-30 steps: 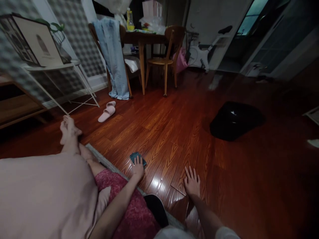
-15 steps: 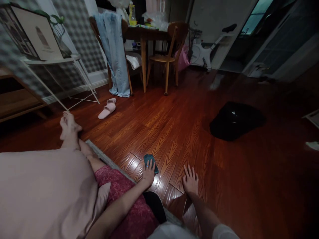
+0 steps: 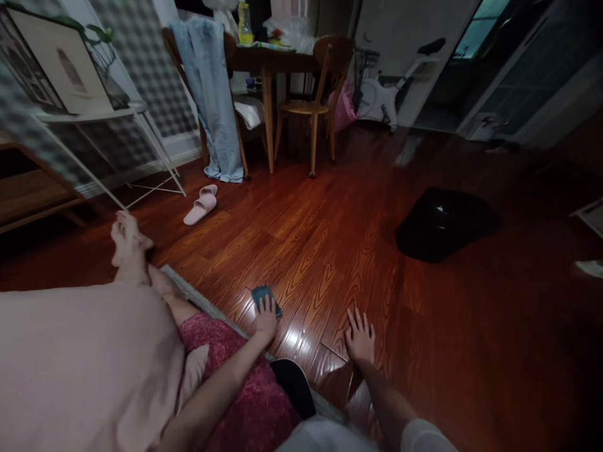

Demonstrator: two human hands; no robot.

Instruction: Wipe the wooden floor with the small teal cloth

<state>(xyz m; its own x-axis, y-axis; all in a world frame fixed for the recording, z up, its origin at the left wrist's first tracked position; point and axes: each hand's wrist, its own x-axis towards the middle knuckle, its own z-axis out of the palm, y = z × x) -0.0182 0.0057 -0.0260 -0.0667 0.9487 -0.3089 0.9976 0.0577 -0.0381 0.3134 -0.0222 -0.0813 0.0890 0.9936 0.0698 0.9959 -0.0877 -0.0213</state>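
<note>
1. Teal cloth (image 3: 260,292) lies on the floor (image 3: 301,251) under the left hand (image 3: 267,321), fingers spread over it; both have slid leftward in the last half second, so the stroke across the floor seems to have reversed.
2. Right hand (image 3: 360,339) rests flat, fingers wide, holding nothing, its place unchanged.
3. Glossy red-brown grain, bright reflection beside the cloth.
4. Beyond: black bundle (image 3: 445,223), pink slippers (image 3: 200,206).
5. Farthest: chair (image 3: 301,108), table (image 3: 287,61), white bike (image 3: 379,100).

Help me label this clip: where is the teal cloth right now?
In the head view, the teal cloth is on the wooden floor, slightly left of centre, partly under the left hand, with the right hand to its right.
</note>
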